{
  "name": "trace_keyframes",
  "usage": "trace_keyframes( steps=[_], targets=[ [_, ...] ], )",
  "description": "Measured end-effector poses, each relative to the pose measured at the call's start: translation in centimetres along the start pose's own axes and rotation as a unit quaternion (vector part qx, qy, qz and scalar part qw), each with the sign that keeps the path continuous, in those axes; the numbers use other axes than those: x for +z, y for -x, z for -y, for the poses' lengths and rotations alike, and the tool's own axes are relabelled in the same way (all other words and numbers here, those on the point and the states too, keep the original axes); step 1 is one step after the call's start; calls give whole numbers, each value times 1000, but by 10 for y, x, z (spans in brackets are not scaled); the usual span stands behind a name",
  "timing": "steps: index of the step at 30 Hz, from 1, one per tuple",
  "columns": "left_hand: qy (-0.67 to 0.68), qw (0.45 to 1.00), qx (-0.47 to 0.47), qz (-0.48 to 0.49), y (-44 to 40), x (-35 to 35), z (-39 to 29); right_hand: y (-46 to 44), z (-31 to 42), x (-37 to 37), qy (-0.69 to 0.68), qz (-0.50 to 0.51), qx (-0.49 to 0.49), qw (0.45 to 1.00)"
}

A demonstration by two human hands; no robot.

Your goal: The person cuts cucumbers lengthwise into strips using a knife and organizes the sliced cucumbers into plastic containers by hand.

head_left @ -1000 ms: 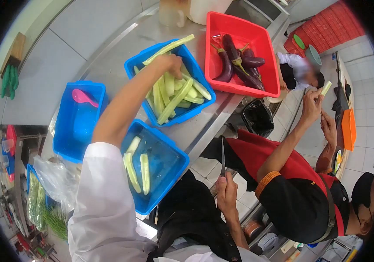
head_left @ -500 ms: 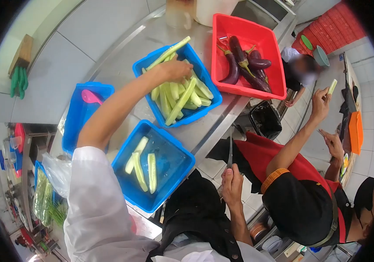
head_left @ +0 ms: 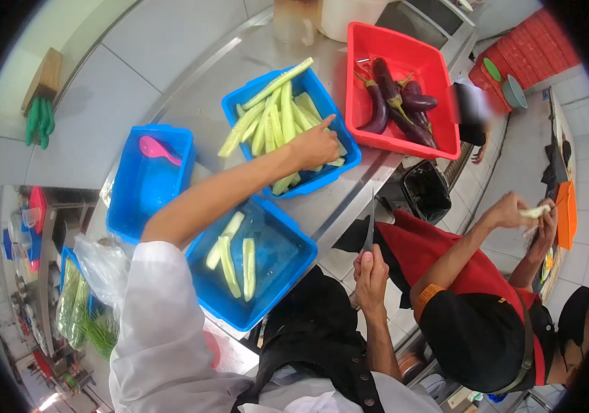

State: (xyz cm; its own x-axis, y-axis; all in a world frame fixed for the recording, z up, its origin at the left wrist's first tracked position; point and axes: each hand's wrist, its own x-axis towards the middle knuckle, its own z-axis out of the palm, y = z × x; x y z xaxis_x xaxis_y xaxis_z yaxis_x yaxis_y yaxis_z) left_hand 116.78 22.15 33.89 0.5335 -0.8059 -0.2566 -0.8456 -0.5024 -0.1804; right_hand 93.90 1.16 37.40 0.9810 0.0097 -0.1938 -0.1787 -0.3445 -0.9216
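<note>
My left hand [head_left: 316,146] rests over the right part of a blue bin [head_left: 351,157] heaped with long pale-green cucumber pieces [head_left: 277,117]. One finger stretches out across the pieces, other fingers are partly hidden, and nothing visible is gripped. Closed around a knife [head_left: 371,224], my right hand [head_left: 371,277] is beyond the table's front edge, blade pointing up and away. Under my left forearm, a nearer blue bin [head_left: 277,275] contains several cucumber pieces [head_left: 249,268] on its wet bottom.
At left, another blue bin [head_left: 146,186] has a pink spoon [head_left: 159,150]. A red bin [head_left: 404,58] of eggplants [head_left: 415,102] sits back right. A black bin [head_left: 426,189] stands beyond the table. At right, a co-worker [head_left: 473,323] holds a pale piece [head_left: 534,212]; another person is behind.
My left hand has moved right and nearer across the bin, and the cucumber pieces lie differently. The co-worker's hands have come lower and together around the pale piece. My right hand keeps the knife.
</note>
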Motion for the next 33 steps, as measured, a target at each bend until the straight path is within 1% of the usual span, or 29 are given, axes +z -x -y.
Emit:
trace_keyframes(
  steps=[1,3,4,5,6,7,9,10,11,12,13,15,16,17,18,20,21,22,23,24,25,26,27,28,29,30,31,32,33],
  targets=[
    [0,1000,-3,0,4,3,3,0,1,0,1,2,-2,1000],
    [87,980,-7,-181,17,12,14,-1,3,0,-9,9,11,1000],
    [85,980,-8,-181,25,5,15,-3,4,1,-9,9,9,1000],
    [186,925,-50,-327,36,-2,11,-7,7,2,-60,6,23,998],
    [278,838,-89,-461,47,-10,8,-12,11,5,-112,4,35,993],
    [273,839,-89,-461,60,-19,-2,-19,19,10,-115,4,32,993],
    [277,785,-135,-538,87,-40,-41,-35,43,19,-209,0,115,971],
    [249,796,-142,-533,103,-55,-65,-40,55,22,-208,0,116,971],
    [221,806,-149,-528,117,-68,-90,-45,69,24,-312,46,125,941],
    [201,810,-160,-527,128,-77,-113,-48,81,27,-411,91,134,897],
    [182,813,-175,-525,138,-82,-136,-47,89,30,-476,132,150,857],
    [146,794,-219,-548,151,-77,-175,-45,85,47,-377,165,100,906],
    [171,796,-257,-520,164,-78,-190,-40,88,49,-349,195,105,911],
    [168,793,-274,-517,176,-80,-202,-32,91,55,-343,212,109,909],
    [228,767,-347,-490,187,-82,-214,-25,95,61,-330,232,101,909],
    [349,682,-481,-425,214,-76,-237,-11,101,69,-283,274,102,913],
    [454,564,-528,-444,226,-65,-249,-4,100,76,-278,291,105,909],
    [552,437,-506,-498,230,-52,-256,4,99,85,-245,298,70,920],
    [629,295,-470,-544,235,-42,-258,14,97,94,-210,307,35,927],
    [684,179,-436,-557,238,-51,-257,24,96,103,-192,329,10,925],
    [725,61,-389,-565,239,-63,-252,33,96,111,-188,351,10,917],
    [750,57,-283,-596,242,-66,-247,42,95,117,-121,385,-54,913],
    [728,-14,-291,-620,245,-70,-247,51,97,122,-54,413,-122,901],
    [706,-46,-291,-645,248,-71,-249,68,101,127,-72,382,-181,903],
    [683,-77,-289,-667,253,-71,-252,75,102,128,-67,397,-186,896],
    [672,-86,-289,-676,261,-76,-255,82,101,128,-78,367,-208,903],
    [639,-123,-278,-707,270,-84,-255,88,102,129,-91,335,-232,909],
    [605,-158,-264,-735,278,-89,-255,99,110,118,-40,331,-224,916],
    [596,-162,-263,-741,287,-92,-261,110,106,109,-36,340,-228,912]
  ],
)
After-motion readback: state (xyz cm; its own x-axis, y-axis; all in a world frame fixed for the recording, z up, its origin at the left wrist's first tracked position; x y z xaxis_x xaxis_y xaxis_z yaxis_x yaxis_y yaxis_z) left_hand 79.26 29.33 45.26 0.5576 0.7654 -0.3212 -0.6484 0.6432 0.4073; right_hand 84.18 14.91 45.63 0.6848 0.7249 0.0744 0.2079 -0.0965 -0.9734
